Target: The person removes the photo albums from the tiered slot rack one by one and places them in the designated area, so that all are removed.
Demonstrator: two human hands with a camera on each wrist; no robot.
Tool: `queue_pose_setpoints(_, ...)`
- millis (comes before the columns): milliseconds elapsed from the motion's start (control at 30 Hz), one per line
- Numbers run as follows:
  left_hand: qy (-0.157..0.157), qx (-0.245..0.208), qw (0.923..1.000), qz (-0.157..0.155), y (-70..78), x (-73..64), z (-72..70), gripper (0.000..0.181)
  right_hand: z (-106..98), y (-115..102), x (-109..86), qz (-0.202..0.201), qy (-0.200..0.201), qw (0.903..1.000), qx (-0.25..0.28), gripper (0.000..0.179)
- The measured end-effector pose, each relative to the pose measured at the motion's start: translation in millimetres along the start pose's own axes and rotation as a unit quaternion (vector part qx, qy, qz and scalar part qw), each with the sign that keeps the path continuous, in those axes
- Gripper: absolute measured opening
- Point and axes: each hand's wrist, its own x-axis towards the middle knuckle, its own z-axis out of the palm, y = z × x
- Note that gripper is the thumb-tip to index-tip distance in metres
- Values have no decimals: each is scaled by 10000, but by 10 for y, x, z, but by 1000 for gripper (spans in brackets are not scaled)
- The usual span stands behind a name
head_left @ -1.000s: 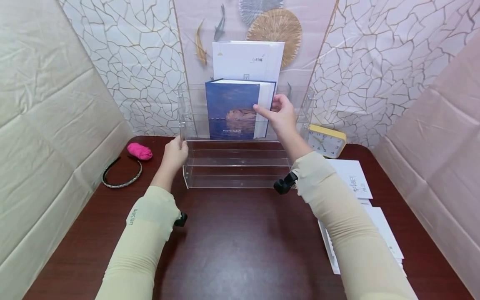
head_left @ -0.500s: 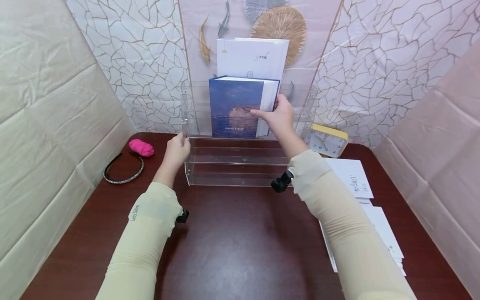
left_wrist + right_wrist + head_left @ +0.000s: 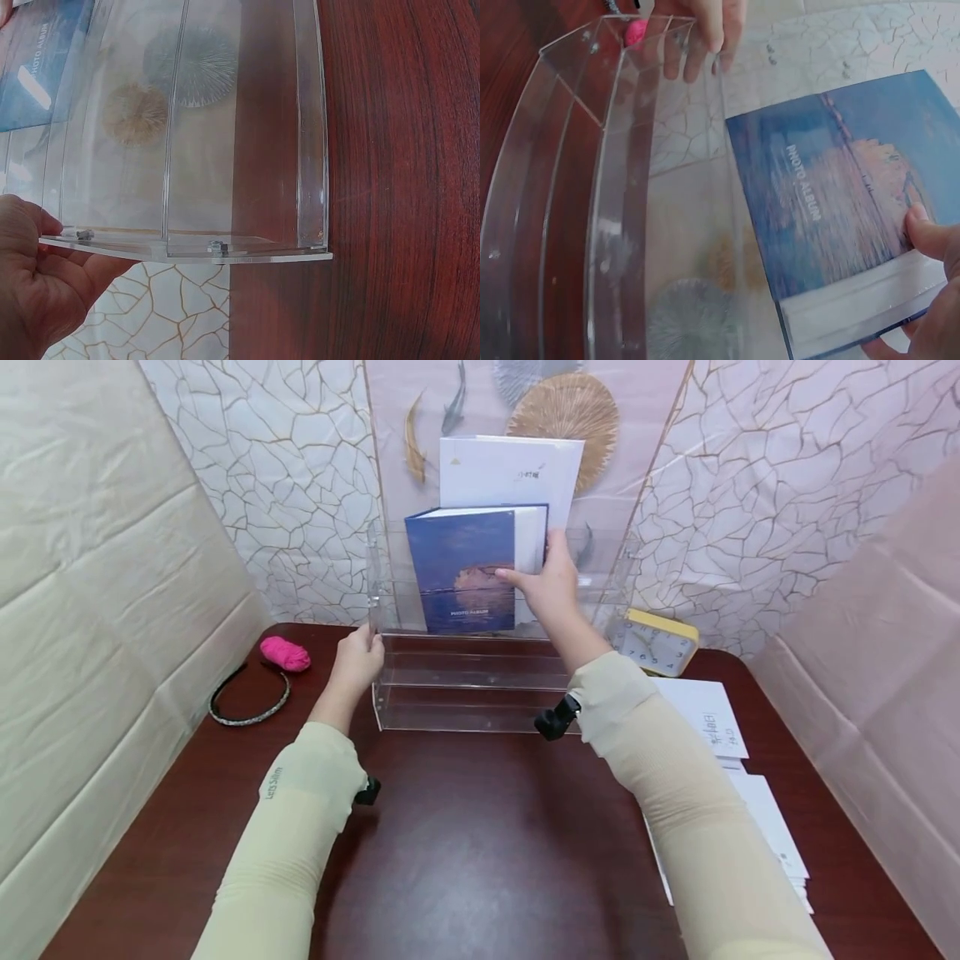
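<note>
A clear acrylic tiered rack point(image 3: 480, 672) stands at the back of the table. My left hand point(image 3: 356, 662) grips its left side panel, thumb inside and fingers outside in the left wrist view. In its upper part stands a blue photo album point(image 3: 465, 568) with a sea-and-cliff picture and a white strip down its right side. My right hand point(image 3: 553, 578) holds the album by its right edge, thumb point(image 3: 922, 229) on the cover and fingers behind. The album tilts a little, its top leaning left. Behind it a taller white book point(image 3: 510, 460) stands upright.
A yellow square clock point(image 3: 656, 643) stands right of the rack. White books point(image 3: 765, 827) lie along the table's right side, partly under my right forearm. A pink yarn bundle point(image 3: 285, 653) and a dark headband point(image 3: 251, 718) lie at the left. A patterned cloth wall rises behind.
The right hand has shifted the album slightly up and to the left, and it has gone from upright to tilted. The left hand keeps its hold on the rack. The head view has shifted slightly.
</note>
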Motion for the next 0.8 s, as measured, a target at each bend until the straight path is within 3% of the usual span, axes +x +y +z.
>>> queue_pose_setpoints(200,12,-19,10000,77,1,40,12,28,29,-220,50,-304,-15,9971,-694,68)
queue_pose_setpoints(433,-24,-12,10000,66,39,56,32,26,57,-407,113,-534,-304,9962,-609,69)
queue_pose_setpoints(800,-16,41,10000,61,-35,8,-18,25,132,-478,124,-560,-570,9962,-332,68)
